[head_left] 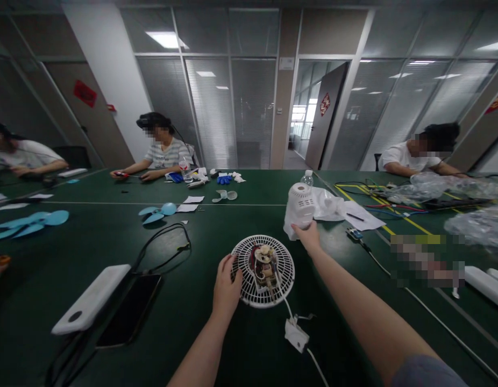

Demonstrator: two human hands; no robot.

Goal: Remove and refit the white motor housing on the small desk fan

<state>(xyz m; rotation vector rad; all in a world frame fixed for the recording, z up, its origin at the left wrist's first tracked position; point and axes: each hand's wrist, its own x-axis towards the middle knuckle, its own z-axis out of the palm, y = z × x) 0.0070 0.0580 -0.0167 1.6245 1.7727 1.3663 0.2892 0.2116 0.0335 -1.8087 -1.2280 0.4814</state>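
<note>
A round white fan grille (287, 274) lies on the green table in front of me. On its middle sits an exposed fan motor (267, 269) with wires and a small board. My left hand (227, 285) grips the grille's left rim, fingers curled over the edge. Beyond the grille, my right hand (309, 237) is closed around the lower part of a white slotted motor cover (300, 201), which stands upright. From the grille a white cord runs to a small white box (296, 334) near the table's front.
Left are a white power bank (91, 298), a phone (130, 312), black cables and blue fan blades (157, 212). Behind the cover stand a plastic bag (327, 204) and a bottle (307, 177). Paper with a pen (355, 217) lies right. Several people sit around the table.
</note>
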